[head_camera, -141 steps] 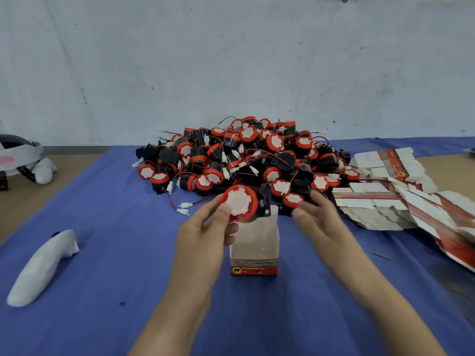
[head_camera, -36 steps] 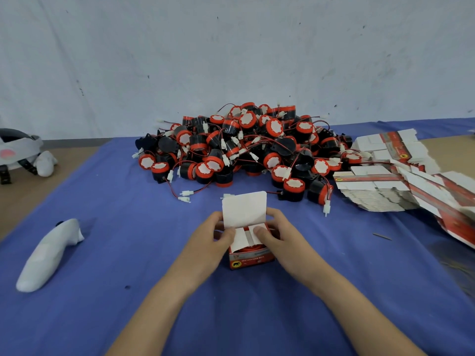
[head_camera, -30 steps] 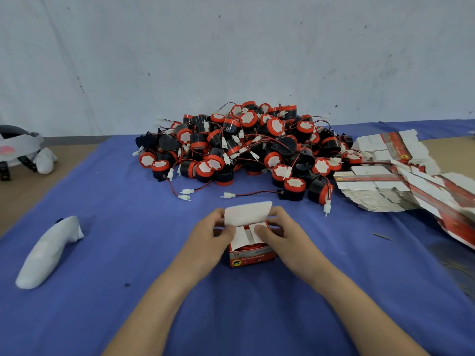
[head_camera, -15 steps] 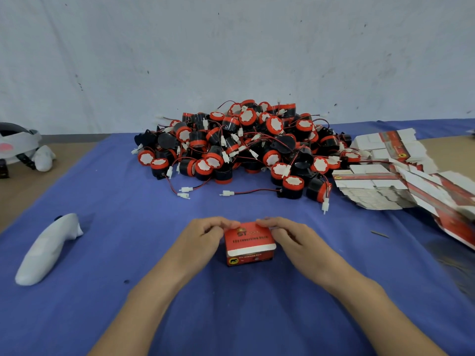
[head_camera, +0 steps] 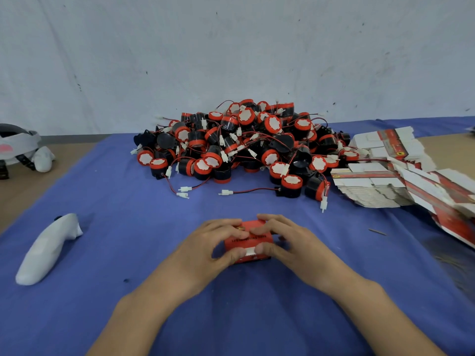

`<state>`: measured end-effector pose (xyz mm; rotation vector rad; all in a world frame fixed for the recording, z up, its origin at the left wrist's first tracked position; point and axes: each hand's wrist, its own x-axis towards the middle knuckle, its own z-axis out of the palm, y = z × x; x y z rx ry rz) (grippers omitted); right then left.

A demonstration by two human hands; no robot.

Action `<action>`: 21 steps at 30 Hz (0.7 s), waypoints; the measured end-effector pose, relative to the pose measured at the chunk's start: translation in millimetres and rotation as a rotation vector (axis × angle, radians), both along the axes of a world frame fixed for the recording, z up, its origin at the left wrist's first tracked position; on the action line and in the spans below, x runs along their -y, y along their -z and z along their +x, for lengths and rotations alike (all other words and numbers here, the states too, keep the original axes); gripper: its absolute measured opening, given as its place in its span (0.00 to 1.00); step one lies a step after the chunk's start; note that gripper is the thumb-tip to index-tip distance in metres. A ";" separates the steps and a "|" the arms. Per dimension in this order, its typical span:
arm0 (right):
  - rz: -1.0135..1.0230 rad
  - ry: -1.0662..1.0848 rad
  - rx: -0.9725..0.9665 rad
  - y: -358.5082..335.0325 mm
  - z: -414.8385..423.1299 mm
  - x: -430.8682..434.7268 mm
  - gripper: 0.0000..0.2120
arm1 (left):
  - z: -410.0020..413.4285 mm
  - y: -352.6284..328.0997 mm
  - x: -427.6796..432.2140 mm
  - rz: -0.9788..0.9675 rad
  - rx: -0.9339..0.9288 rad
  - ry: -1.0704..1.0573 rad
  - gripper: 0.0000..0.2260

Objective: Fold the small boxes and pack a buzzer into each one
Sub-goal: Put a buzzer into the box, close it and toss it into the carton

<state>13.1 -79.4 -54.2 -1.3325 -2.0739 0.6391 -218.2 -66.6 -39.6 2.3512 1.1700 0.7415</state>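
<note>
Head view shows a small red box (head_camera: pixel 248 238) standing closed on the blue-covered tabletop (head_camera: pixel 128 227), at the middle and close to the near edge. Its top is red with a line of dark print and a small yellow mark near the far side, and the front face carries a white band with red below. The left hand (head_camera: pixel 205 250) grips the box from its left, fingers curled over the top and thumb pressed to the white band. The right hand (head_camera: pixel 293 245) mirrors it from the right, fingers bent over the top and thumb on the front. The two thumbs nearly meet. Toward the far edge lies a heap of buzzers (head_camera: pixel 239 147), black drums with red rims, white round faces and thin red-and-black leads ending in white plugs. Flat red-and-white blanks (head_camera: pixel 380 181) lie fanned in a stack along the right edge, just beside the heap. A white controller (head_camera: pixel 48 247) lies near the left edge, well apart from the box.
</note>
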 end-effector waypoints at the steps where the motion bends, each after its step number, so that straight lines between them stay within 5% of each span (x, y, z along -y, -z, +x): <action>1: 0.000 0.009 0.020 0.3 0.0 -0.5 0.10 | 1.4 1.4 0.7 0.032 -0.038 -0.013 0.11; 7: 0.088 0.093 0.104 7.5 -3.1 -3.1 0.11 | 9.4 11.3 0.7 0.190 -0.184 -0.093 0.13; 14: 0.053 0.142 -0.054 3.3 -6.1 -2.5 0.25 | 2.0 8.7 -3.9 0.014 0.055 -0.056 0.15; 21: 0.109 0.178 -0.018 -2.4 -11.3 -1.4 0.26 | 3.8 6.9 -5.8 -0.016 0.123 -0.076 0.13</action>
